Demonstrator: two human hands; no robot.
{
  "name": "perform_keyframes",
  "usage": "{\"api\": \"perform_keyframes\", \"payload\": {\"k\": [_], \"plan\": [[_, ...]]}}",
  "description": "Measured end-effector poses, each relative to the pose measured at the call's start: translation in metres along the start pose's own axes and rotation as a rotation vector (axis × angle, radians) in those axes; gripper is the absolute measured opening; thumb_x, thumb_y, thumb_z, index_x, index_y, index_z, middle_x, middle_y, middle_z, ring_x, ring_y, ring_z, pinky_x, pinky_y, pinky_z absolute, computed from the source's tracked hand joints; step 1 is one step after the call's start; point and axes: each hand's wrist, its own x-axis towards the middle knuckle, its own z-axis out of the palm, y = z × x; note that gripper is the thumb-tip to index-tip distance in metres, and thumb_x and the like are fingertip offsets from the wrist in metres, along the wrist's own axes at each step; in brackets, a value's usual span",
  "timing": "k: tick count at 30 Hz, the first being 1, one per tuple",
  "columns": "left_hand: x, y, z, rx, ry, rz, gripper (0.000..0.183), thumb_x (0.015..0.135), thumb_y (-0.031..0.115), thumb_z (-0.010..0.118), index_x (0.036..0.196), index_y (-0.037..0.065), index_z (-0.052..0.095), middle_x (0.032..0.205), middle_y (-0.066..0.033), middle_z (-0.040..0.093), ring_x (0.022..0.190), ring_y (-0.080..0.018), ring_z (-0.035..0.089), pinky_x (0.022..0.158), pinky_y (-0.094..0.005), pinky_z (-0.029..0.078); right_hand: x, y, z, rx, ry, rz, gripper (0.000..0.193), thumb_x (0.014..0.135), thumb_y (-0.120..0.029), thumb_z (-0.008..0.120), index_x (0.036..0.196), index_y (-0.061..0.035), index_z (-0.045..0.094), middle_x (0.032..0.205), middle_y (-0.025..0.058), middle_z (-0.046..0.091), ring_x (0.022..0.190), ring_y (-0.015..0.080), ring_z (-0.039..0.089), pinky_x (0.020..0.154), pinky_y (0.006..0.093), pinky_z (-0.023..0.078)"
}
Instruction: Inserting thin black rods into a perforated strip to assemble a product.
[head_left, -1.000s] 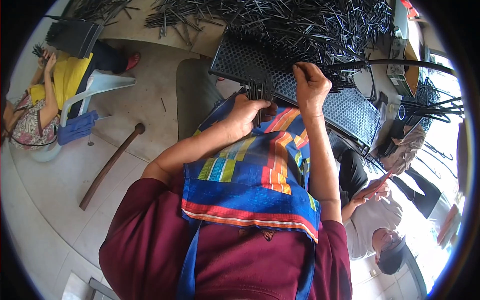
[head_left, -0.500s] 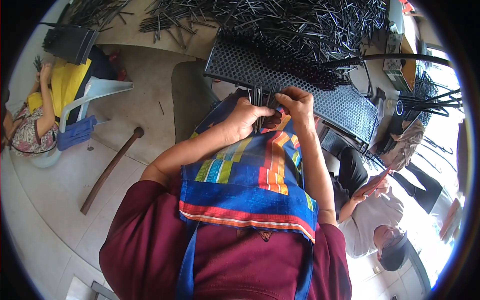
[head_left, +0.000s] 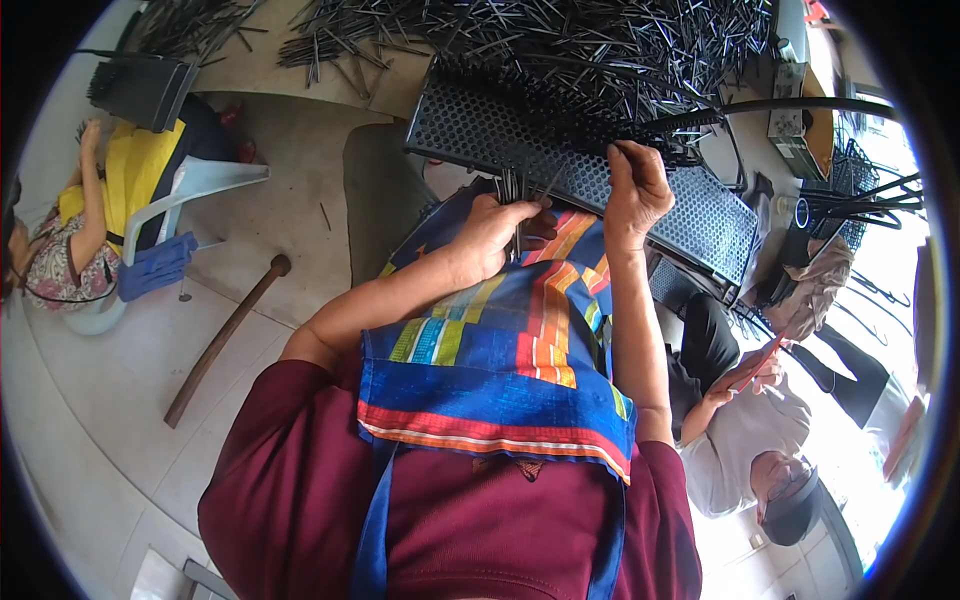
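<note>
My left hand (head_left: 488,235) is closed around a small bunch of thin black sticks (head_left: 512,188), held upright above the patterned apron (head_left: 480,345) on my lap. In front of it lies a long black perforated rack (head_left: 455,130), tilted down to the right. Many short black sticks (head_left: 570,115) stand in the holes along its far side. My right hand (head_left: 640,192) is over the rack at the front edge of those standing sticks. Its thumb and fingers are pinched together, and what is between the fingertips is too small and dark to make out.
Loose black sticks (head_left: 640,40) cover the table behind the rack. A thin black bar (head_left: 800,104) crosses from the right. At left, a person sits by a pale blue chair (head_left: 215,176). Another person (head_left: 740,430) sits at lower right. A brown curved piece (head_left: 225,345) is at left.
My right hand has moved from beside the bunch in my left hand, forward and right to the rack's standing sticks. My left hand stays in place with the bunch.
</note>
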Motion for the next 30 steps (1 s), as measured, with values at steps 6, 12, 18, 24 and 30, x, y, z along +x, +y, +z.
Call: {"api": "perform_keyframes", "payload": {"k": [6, 12, 18, 24, 30], "plan": [[0.003, -0.002, 0.001, -0.010, 0.021, -0.071, 0.011, 0.089, 0.007, 0.058, 0.099, 0.003, 0.061, 0.081, -0.0137, 0.065, 0.070, -0.0226, 0.066, 0.061, -0.0353, 0.056, 0.000, 0.005, -0.003, -0.019, -0.038, 0.069, 0.009, 0.079, 0.005, 0.068, 0.086, -0.0005, 0.067, 0.075, -0.0020, 0.062, 0.064, 0.0040, 0.052, 0.058, 0.0174, 0.041], [0.004, -0.004, -0.001, -0.025, -0.013, -0.034, 0.013, 0.088, 0.005, 0.057, 0.101, 0.003, 0.055, 0.082, -0.0143, 0.065, 0.069, -0.0233, 0.066, 0.062, -0.0357, 0.057, 0.008, -0.015, 0.005, -0.204, -0.103, -0.092, 0.010, 0.074, 0.004, 0.072, 0.083, -0.0001, 0.067, 0.072, 0.0040, 0.062, 0.063, 0.0073, 0.057, 0.058, 0.0208, 0.045], [0.004, -0.008, -0.004, -0.094, -0.004, -0.072, 0.013, 0.087, 0.003, 0.058, 0.099, 0.002, 0.057, 0.083, -0.0149, 0.065, 0.069, -0.0236, 0.066, 0.062, -0.0360, 0.057, 0.012, -0.018, 0.007, -0.348, -0.175, -0.127, 0.010, 0.074, -0.001, 0.072, 0.082, -0.0019, 0.068, 0.073, 0.0072, 0.064, 0.061, 0.0155, 0.062, 0.057, 0.0236, 0.047], [0.005, -0.009, -0.003, -0.084, 0.007, -0.019, 0.006, 0.087, 0.002, 0.056, 0.093, 0.001, 0.059, 0.080, -0.0146, 0.066, 0.067, -0.0247, 0.067, 0.058, -0.0365, 0.057, 0.009, -0.018, 0.010, -0.472, -0.232, -0.112, 0.012, 0.074, -0.002, 0.074, 0.085, -0.0015, 0.070, 0.069, 0.0032, 0.062, 0.059, 0.0057, 0.057, 0.056, 0.0206, 0.044], [0.007, -0.008, -0.003, -0.107, -0.007, -0.041, 0.013, 0.086, 0.004, 0.060, 0.098, -0.001, 0.060, 0.082, -0.0144, 0.066, 0.071, -0.0232, 0.066, 0.063, -0.0352, 0.057, 0.010, -0.013, 0.012, -0.431, -0.212, -0.158, 0.012, 0.075, -0.011, 0.073, 0.086, -0.0075, 0.070, 0.076, 0.0070, 0.066, 0.063, 0.0239, 0.065, 0.058, 0.0297, 0.050]]}}
